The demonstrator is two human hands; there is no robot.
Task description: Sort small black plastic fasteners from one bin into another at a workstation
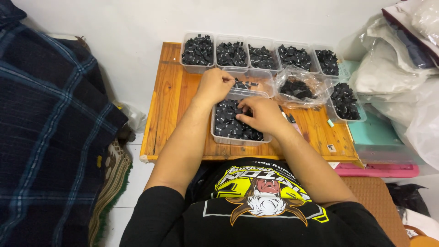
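While both forearms reach away from the person's body over a low wooden table point(169, 91), the two hands work at two clear plastic tubs set one behind the other. The near tub point(224, 135) sits just in front of the person and is filled with small black pieces point(226, 123); its long axis runs left to right across the table. The right hand point(260, 115) rests in the right half of this tub, fingers curled narrow and pressed down among the pieces, so the pieces lie directly beneath and to the left of its fingertips. Whether it grips one piece cannot be told. The left hand point(214, 86) is farther away, just beyond the near tub's far left corner, at the left end of a second, nearly empty tub point(256, 83). Its fingers are pinched together, seemingly on something small and dark, but the item is too tiny to make out. The right hand is the nearer one to the heap. Individual pieces lie jumbled, pointing every way. Along the far edge stands a row of five more tubs point(260, 57) of black pieces, with a crumpled clear bag point(299, 87) to the right.
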